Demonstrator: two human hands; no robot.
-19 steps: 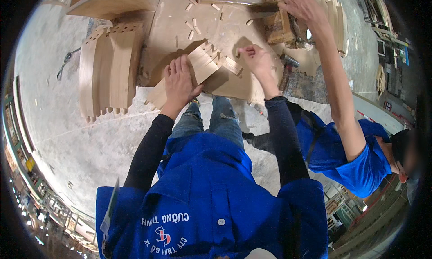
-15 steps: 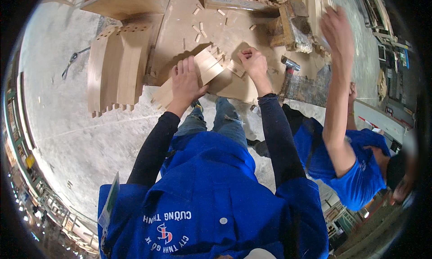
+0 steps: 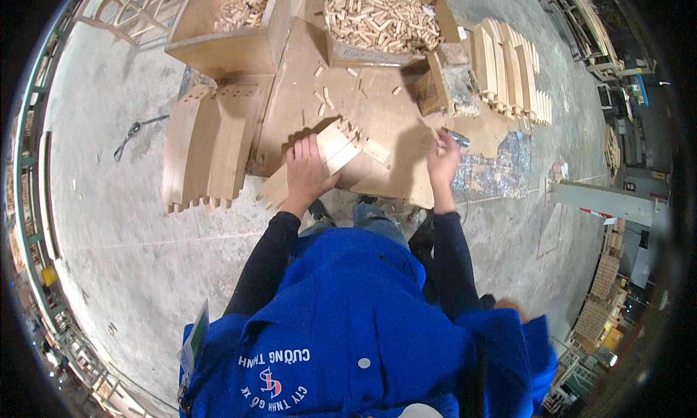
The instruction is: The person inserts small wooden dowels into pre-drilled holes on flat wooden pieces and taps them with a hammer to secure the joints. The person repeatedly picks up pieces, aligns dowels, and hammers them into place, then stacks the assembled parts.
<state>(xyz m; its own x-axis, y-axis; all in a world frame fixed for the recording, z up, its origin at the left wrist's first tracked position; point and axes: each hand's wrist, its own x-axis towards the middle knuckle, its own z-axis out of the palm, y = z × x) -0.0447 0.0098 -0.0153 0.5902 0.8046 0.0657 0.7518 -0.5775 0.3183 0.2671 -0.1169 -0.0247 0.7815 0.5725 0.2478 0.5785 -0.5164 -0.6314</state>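
Observation:
My left hand point(image 3: 308, 172) lies across a few pale wooden slats point(image 3: 337, 148) side by side on the worktable, fingers bent over the far edge and thumb on the near side. Dowels point(image 3: 346, 127) stick out of the slats' far ends. Beside those ends rests a small light wood block point(image 3: 376, 151). To the right, my right hand point(image 3: 443, 167) is closed around the handle of a hammer point(image 3: 456, 138). The metal head shows past the fingers; most of the handle is hidden. A blurred sliver by the fingertips is too unclear to name.
Loose dowels point(image 3: 324, 97) lie beyond the slats. Dowels fill a wooden box point(image 3: 363, 58) and another bin point(image 3: 225, 55) at the back. Curved wooden parts are stacked at left point(image 3: 210, 145) and right point(image 3: 501, 66). A rough block point(image 3: 450, 84) stands behind the hammer.
My right hand has moved right from the slat ends to the hammer and gripped it. The left hand stays on the slats. The co-worker's raised arm has left the right side; the view has shifted.

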